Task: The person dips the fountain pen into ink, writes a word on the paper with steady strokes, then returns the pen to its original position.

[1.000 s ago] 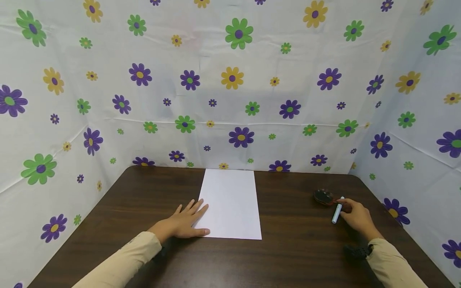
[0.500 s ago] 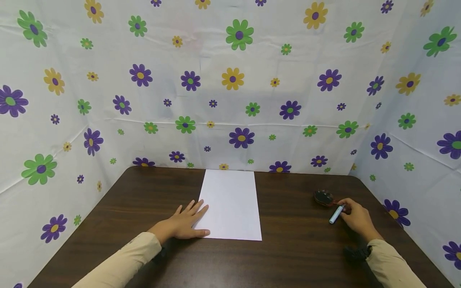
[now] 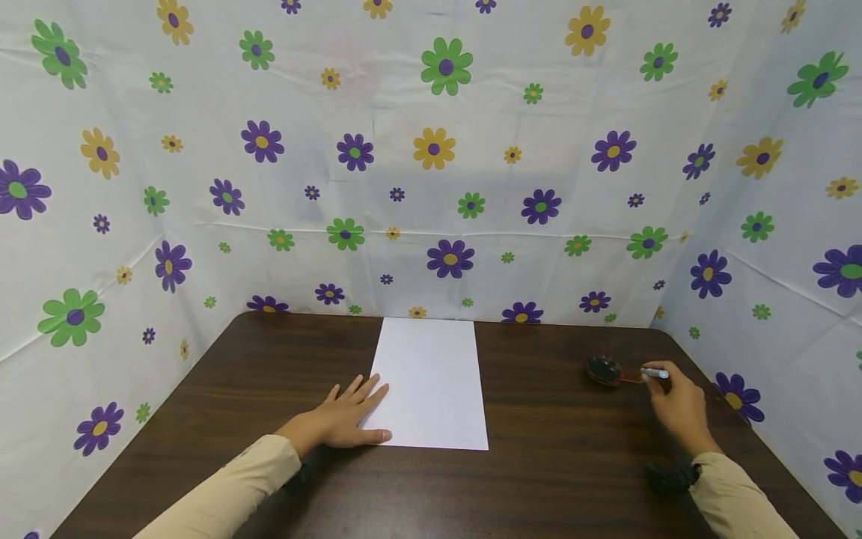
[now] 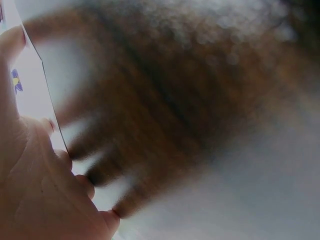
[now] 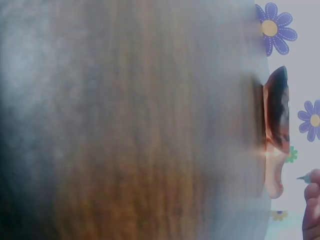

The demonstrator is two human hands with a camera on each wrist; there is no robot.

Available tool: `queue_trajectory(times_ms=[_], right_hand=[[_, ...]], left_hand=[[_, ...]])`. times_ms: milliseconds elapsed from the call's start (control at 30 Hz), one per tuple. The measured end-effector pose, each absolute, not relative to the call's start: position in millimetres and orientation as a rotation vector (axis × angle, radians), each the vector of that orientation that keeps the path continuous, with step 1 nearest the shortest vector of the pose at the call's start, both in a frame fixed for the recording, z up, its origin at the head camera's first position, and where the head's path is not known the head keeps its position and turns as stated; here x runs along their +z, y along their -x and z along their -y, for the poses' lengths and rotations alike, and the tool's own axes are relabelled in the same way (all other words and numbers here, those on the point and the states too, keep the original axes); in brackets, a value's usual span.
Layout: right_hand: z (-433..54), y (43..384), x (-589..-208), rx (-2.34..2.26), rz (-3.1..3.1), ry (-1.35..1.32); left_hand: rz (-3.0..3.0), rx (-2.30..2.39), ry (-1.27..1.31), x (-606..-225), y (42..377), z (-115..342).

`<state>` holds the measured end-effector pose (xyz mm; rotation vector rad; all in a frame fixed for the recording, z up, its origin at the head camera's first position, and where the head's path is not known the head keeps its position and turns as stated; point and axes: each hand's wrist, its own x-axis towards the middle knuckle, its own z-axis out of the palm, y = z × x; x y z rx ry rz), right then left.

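A white sheet of paper (image 3: 431, 389) lies upright on the dark wooden table. My left hand (image 3: 340, 416) rests palm down at its left edge, fingers spread, with some fingertips and the thumb on the sheet. In the left wrist view the left hand (image 4: 50, 185) shows close up beside the paper's edge. At the right, my right hand (image 3: 679, 400) pinches a pale marker (image 3: 655, 372) at its fingertips. The marker tip (image 5: 305, 178) pokes out past the fingers in the right wrist view. Just left of that hand sits a dark spoon-shaped dish (image 3: 604, 370) with a short reddish handle (image 5: 273, 182).
The brown table (image 3: 552, 464) has rounded far corners. A white cloth (image 3: 303, 187) printed with purple, green and yellow flowers walls it in at the back and both sides.
My right hand has taken the marker off the table beside the dish's handle, lifted it slightly right and turned it nearly level. The left hand has stayed on the paper.
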<state>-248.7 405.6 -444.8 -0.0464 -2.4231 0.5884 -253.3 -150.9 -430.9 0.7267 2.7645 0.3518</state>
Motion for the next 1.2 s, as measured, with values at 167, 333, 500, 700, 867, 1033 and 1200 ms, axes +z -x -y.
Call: queue_trajectory(times_ms=[167,333,500,700,867,1033,1200], right_hand=[[-405.8,248.0,-441.6,0.626,2.371,0.074],[-404.9,246.2,-440.4,0.704,2.374,0.113],[-402.9,243.5,-439.8,0.853,2.355,0.152],[-403.6,242.6,-438.9,1.02,2.31,0.154],[-404.3,243.0,-439.0,1.136,2.31,0.052],[-403.5,243.5,-438.9,1.215,2.32,-0.009],[-401.9,244.4,-439.1,1.181,2.372,-0.006]], left_hand=[[-2.767,0.347,-0.73,-431.6,253.7,151.0],[-2.766,0.349,-0.731,-430.8,253.8,151.0],[-2.765,0.344,-0.736,-430.8,253.4,151.2],[-2.768,0.335,-0.729,-432.5,254.0,150.9],[-2.766,0.331,-0.726,-434.3,253.8,150.9],[-2.766,0.336,-0.726,-433.6,253.9,150.8],[-2.762,0.329,-0.731,-432.2,255.3,151.7]])
